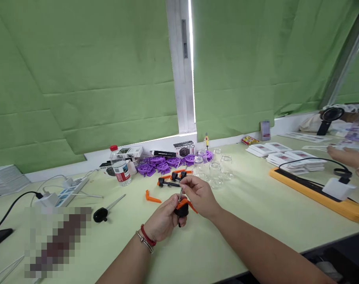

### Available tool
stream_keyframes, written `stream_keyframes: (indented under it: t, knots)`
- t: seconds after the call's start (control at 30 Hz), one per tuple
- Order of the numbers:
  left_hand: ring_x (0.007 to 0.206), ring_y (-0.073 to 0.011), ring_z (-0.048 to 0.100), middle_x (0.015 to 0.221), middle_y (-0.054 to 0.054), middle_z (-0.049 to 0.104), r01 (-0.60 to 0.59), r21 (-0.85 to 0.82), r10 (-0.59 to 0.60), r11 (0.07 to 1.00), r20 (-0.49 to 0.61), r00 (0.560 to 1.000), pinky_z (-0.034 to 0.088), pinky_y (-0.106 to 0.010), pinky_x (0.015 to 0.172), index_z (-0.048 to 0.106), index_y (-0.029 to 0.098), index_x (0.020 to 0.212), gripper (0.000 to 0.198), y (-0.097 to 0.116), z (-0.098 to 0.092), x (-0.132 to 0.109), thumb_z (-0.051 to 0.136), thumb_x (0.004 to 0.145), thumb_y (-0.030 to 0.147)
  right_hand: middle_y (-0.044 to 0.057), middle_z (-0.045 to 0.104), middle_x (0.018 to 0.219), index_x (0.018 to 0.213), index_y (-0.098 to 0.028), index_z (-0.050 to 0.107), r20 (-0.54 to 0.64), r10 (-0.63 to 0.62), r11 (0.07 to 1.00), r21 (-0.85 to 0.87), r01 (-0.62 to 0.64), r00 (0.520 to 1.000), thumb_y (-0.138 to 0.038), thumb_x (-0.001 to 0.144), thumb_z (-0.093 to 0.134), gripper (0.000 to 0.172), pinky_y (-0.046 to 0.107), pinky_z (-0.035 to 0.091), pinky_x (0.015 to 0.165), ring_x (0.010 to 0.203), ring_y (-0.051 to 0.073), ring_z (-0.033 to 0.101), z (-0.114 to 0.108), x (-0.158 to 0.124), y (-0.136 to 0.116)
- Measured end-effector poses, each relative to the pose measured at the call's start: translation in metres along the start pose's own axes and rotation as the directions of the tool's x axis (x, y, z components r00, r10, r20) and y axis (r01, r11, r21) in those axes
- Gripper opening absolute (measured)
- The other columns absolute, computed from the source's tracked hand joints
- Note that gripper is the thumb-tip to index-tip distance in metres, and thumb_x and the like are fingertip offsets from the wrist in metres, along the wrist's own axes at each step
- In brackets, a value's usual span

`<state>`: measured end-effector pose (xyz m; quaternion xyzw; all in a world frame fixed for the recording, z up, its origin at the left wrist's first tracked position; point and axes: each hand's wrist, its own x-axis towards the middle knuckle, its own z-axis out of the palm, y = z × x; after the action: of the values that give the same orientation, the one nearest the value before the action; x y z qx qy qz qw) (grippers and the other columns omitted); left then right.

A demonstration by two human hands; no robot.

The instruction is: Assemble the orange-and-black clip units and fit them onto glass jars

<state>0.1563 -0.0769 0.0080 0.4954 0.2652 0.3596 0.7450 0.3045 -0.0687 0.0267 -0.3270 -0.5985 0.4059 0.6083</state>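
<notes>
My left hand (166, 221) is wrapped round a black cylindrical part (182, 211) near the table's front edge. An orange bracket (191, 206) sticks out to the right from the top of that part. Above it, the fingertips of my right hand (199, 195) pinch a thin metal rod (180, 194) that stands nearly upright over the part. Just behind my hands lie several black parts with orange pieces (175, 177). A loose orange bracket (152, 197) rests to the left, and farther left is a black-handled screwdriver (101, 214).
Purple parts (157, 161), glass jars (215, 169) and a bottle (122, 169) stand behind my hands. A power strip (71, 191) with cables is at left. White card stacks (287, 159), an orange power strip (318, 193) and another person's hand (346, 156) are at right.
</notes>
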Motion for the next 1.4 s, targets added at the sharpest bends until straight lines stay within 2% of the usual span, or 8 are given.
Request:
stream_keyframes:
  t: [0.1, 0.3, 0.6, 0.8, 1.0, 1.13, 1.23, 1.4]
  knots:
    - [0.054, -0.0108, 0.050, 0.072, 0.001, 0.047, 0.001, 0.012, -0.001, 1.000, -0.006, 1.000, 0.038, -0.027, 0.055, 0.048, 0.017, 0.088, 0.033, -0.001, 0.000, -0.001, 0.042, 0.088, 0.049, 0.000, 0.057, 0.071, 0.085, -0.017, 0.058, 0.054, 0.046, 0.998, -0.041, -0.044, 0.997, -0.028, 0.079, 0.057, 0.013, 0.027, 0.049, 0.063, 0.064, 0.012, 0.055, 0.002, -0.001, 0.003]
    - [0.054, -0.0108, 0.050, 0.072, 0.000, 0.048, -0.001, 0.023, 0.001, 1.000, 0.016, 1.000, 0.038, -0.027, 0.056, 0.047, 0.017, 0.086, 0.031, -0.001, -0.002, -0.002, 0.041, 0.089, 0.047, 0.002, 0.059, 0.076, 0.081, -0.017, 0.061, 0.064, 0.085, 0.985, -0.157, -0.074, 0.994, -0.026, 0.075, 0.060, 0.011, 0.029, 0.050, 0.067, 0.070, 0.014, 0.057, -0.003, 0.001, 0.004]
    - [0.054, -0.0116, 0.049, 0.074, -0.002, 0.049, 0.084, -0.031, -0.082, 0.996, 0.064, 0.995, 0.037, -0.028, 0.055, 0.051, 0.016, 0.093, 0.032, -0.002, -0.001, -0.002, 0.042, 0.089, 0.047, -0.001, 0.056, 0.073, 0.076, -0.016, 0.060, 0.168, 0.215, 0.975, 0.028, -0.223, 0.962, -0.031, 0.068, 0.068, 0.018, 0.030, 0.053, 0.064, 0.065, 0.012, 0.055, -0.007, 0.006, 0.006]
    - [0.053, -0.0111, 0.047, 0.074, -0.003, 0.051, 0.158, -0.083, -0.152, 0.984, 0.082, 0.985, 0.037, -0.029, 0.056, 0.053, 0.014, 0.093, 0.035, -0.001, -0.002, -0.003, 0.039, 0.090, 0.046, -0.001, 0.057, 0.067, 0.074, -0.015, 0.062, 0.145, 0.231, 0.972, -0.002, -0.233, 0.962, -0.029, 0.067, 0.069, 0.017, 0.028, 0.050, 0.065, 0.064, 0.011, 0.055, -0.012, 0.009, 0.008]
    - [0.055, -0.0112, 0.048, 0.077, -0.004, 0.051, 0.239, -0.098, -0.220, 0.966, 0.179, 0.959, 0.037, -0.029, 0.057, 0.054, 0.014, 0.102, 0.037, 0.000, -0.006, -0.004, 0.039, 0.090, 0.046, 0.002, 0.063, 0.070, 0.075, -0.014, 0.064, 0.224, 0.250, 0.968, -0.033, -0.249, 0.942, -0.026, 0.066, 0.070, 0.016, 0.030, 0.049, 0.069, 0.067, 0.013, 0.059, -0.018, 0.010, 0.005]
    - [0.054, -0.0108, 0.048, 0.075, -0.004, 0.050, 0.233, -0.079, -0.220, 0.969, 0.149, 0.964, 0.037, -0.029, 0.056, 0.055, 0.014, 0.100, 0.037, 0.000, -0.006, -0.004, 0.042, 0.089, 0.047, 0.002, 0.064, 0.070, 0.073, -0.014, 0.064, 0.210, 0.240, 0.970, -0.072, -0.230, 0.948, -0.025, 0.065, 0.071, 0.015, 0.029, 0.048, 0.068, 0.067, 0.013, 0.060, -0.020, 0.011, 0.005]
    - [0.054, -0.0110, 0.049, 0.077, -0.004, 0.050, 0.239, -0.058, -0.229, 0.969, 0.148, 0.962, 0.038, -0.029, 0.055, 0.056, 0.014, 0.100, 0.038, 0.001, -0.004, -0.004, 0.046, 0.087, 0.048, 0.002, 0.065, 0.072, 0.073, -0.014, 0.064, 0.271, 0.198, 0.980, -0.057, -0.190, 0.942, -0.027, 0.066, 0.071, 0.016, 0.029, 0.049, 0.068, 0.068, 0.013, 0.061, -0.021, 0.011, 0.006]
    - [0.053, -0.0105, 0.048, 0.076, -0.004, 0.052, 0.273, -0.079, -0.255, 0.959, 0.184, 0.949, 0.039, -0.028, 0.056, 0.055, 0.014, 0.098, 0.041, 0.003, -0.004, -0.004, 0.044, 0.086, 0.052, 0.001, 0.066, 0.067, 0.073, -0.014, 0.063, 0.289, 0.309, 0.949, -0.034, -0.313, 0.906, -0.028, 0.064, 0.073, 0.019, 0.029, 0.049, 0.066, 0.065, 0.014, 0.063, -0.020, 0.011, 0.009]
